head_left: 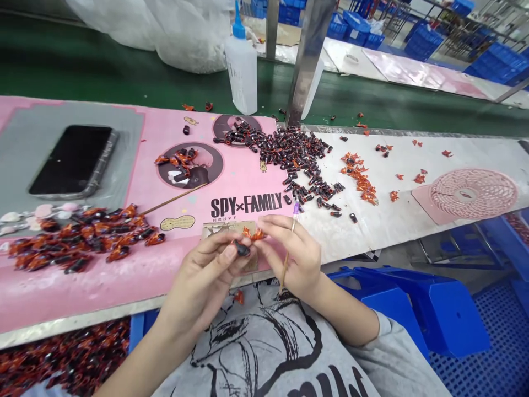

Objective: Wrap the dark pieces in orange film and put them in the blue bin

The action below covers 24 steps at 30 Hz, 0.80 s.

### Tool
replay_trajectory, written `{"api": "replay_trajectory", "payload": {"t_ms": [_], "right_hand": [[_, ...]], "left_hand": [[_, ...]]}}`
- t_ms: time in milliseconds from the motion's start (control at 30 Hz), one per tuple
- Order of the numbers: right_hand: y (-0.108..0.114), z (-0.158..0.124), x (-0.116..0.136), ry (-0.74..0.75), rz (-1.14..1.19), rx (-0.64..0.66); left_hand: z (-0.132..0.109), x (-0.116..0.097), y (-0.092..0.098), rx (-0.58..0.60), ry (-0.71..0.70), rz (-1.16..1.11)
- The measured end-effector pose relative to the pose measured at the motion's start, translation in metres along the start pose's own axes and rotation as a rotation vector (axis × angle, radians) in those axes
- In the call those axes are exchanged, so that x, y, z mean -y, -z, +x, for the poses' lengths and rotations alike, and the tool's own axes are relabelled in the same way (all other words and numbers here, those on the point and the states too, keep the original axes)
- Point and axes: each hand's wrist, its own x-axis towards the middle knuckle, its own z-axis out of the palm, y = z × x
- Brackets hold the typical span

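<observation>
My left hand (202, 273) pinches a small dark plastic piece (242, 248) between thumb and fingers, just above the front edge of the table. Close against it, the fingertips of my right hand (301, 259) hold a small orange plastic piece (258, 235). A thin wooden stick with a purple tip (296, 208) also sits in my right hand, slanting down past the palm. Whether the two pieces touch is hidden by my fingers. Beyond my hands spreads a heap of dark pieces with orange ends (295, 151). Loose orange pieces (363, 182) lie to its right.
Joined orange-and-dark pieces (119, 234) are piled at left, near a phone (72, 160) and another wooden stick (173, 199). A white squeeze bottle (243, 74) and a metal post (303, 71) stand behind. A pink fan (473, 194) lies at right; a blue stool (446, 311) is below.
</observation>
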Motion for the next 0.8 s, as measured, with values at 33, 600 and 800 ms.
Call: {"api": "replay_trajectory", "payload": {"t_ms": [33, 600, 800], "right_hand": [[0.000, 0.000, -0.005, 0.008, -0.004, 0.019], [0.020, 0.010, -0.051, -0.053, -0.045, 0.154], [0.026, 0.030, -0.076, -0.028, -0.231, 0.322]], "left_hand": [[0.003, 0.001, -0.001, -0.008, 0.028, -0.024], [0.031, -0.005, 0.018, 0.128, 0.004, 0.079], [0.026, -0.020, 0.027, 0.044, -0.106, 0.072]]}}
